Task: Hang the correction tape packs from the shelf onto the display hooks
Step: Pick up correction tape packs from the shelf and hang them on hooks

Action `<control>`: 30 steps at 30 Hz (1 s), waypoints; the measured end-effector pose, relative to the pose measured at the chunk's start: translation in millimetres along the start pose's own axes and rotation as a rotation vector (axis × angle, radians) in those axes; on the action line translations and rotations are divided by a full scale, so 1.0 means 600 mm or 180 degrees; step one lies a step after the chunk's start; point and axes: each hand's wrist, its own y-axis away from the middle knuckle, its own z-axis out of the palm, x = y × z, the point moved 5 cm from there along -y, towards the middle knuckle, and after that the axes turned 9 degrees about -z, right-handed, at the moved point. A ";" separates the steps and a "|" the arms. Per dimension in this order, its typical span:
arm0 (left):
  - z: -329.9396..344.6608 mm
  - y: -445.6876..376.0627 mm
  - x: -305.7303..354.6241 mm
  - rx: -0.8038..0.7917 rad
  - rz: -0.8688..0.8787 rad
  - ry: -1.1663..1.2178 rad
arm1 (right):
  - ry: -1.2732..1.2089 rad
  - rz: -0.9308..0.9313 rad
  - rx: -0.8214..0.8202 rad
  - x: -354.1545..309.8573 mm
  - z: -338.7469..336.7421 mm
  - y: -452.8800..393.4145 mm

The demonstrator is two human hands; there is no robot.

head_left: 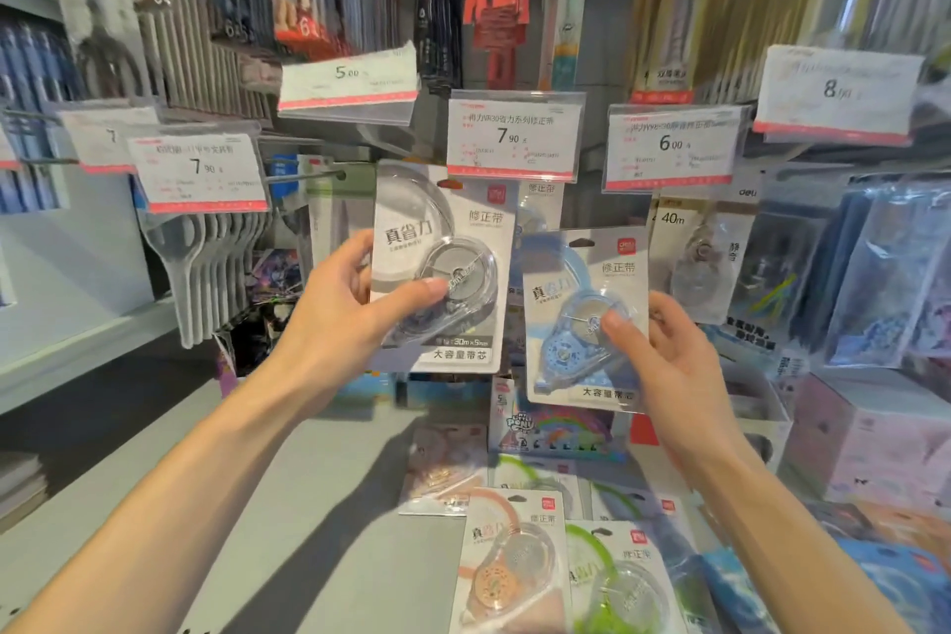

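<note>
A grey correction tape pack (442, 268) (clear blister on a white card) is gripped by the left hand (350, 304), thumb across its front, raised just under the 7.90 price tag (514, 139). A blue pack (584, 319) is pinched by the right hand (669, 355), lower and just beside the first. At least three more packs, an orange pack (509, 566) and a green pack (617, 582) foremost, are spread on the shelf (319, 505) below.
</note>
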 end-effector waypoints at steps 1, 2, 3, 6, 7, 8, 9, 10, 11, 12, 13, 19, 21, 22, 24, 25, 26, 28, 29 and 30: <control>-0.002 0.000 0.007 -0.0003 0.0064 0.0007 | -0.0017 -0.0016 -0.0009 -0.003 0.004 -0.004; -0.004 0.000 0.015 0.0000 0.0121 0.0015 | -0.0034 -0.0038 -0.0016 -0.006 0.008 -0.009; -0.007 0.000 0.022 0.0004 0.0180 0.0020 | -0.0055 -0.0067 -0.0019 -0.009 0.012 -0.014; -0.016 -0.001 0.039 0.0048 0.0327 0.0061 | -0.0101 -0.0172 -0.0044 -0.020 0.028 -0.030; -0.019 -0.002 0.043 0.0067 0.0363 0.0088 | -0.0099 -0.0208 -0.0055 -0.025 0.034 -0.036; -0.020 -0.002 0.046 0.0082 0.0389 0.0114 | -0.0093 -0.0245 -0.0069 -0.030 0.040 -0.042; -0.021 -0.002 0.048 0.0095 0.0410 0.0128 | -0.0089 -0.0283 -0.0092 -0.034 0.046 -0.048; -0.022 -0.002 0.050 0.0106 0.0421 0.0131 | -0.0094 -0.0315 -0.0123 -0.039 0.053 -0.054; -0.023 -0.002 0.052 0.0112 0.0436 0.0123 | -0.0117 -0.0332 -0.0153 -0.043 0.060 -0.061; -0.024 -0.002 0.054 0.0117 0.0452 0.0115 | -0.0167 -0.0335 -0.0176 -0.048 0.067 -0.068; -0.024 -0.002 0.055 0.0116 0.0468 0.0112 | -0.0217 -0.0340 -0.0190 -0.052 0.074 -0.076; -0.027 -0.001 0.061 0.0130 0.0472 0.0093 | -0.0404 -0.0392 -0.0240 -0.068 0.098 -0.093; -0.029 -0.001 0.061 0.0144 0.0468 0.0076 | -0.0408 -0.0399 -0.0179 -0.071 0.099 -0.095; -0.029 -0.001 0.061 0.0149 0.0459 0.0078 | -0.0372 -0.0401 -0.0145 -0.072 0.098 -0.097; -0.029 -0.001 0.061 0.0158 0.0457 0.0093 | -0.0291 -0.0411 -0.0057 -0.074 0.099 -0.103; -0.029 -0.001 0.061 0.0159 0.0456 0.0096 | -0.0258 -0.0415 -0.0021 -0.073 0.099 -0.106; -0.029 -0.001 0.061 0.0155 0.0454 0.0092 | -0.0229 -0.0412 0.0004 -0.070 0.098 -0.108; -0.029 0.000 0.062 0.0142 0.0457 0.0088 | -0.0197 -0.0384 0.0027 -0.062 0.098 -0.112; -0.029 -0.001 0.062 0.0136 0.0459 0.0087 | -0.0166 -0.0371 0.0042 -0.058 0.098 -0.113; -0.029 -0.001 0.062 0.0129 0.0455 0.0080 | -0.0115 -0.0351 0.0075 -0.052 0.098 -0.115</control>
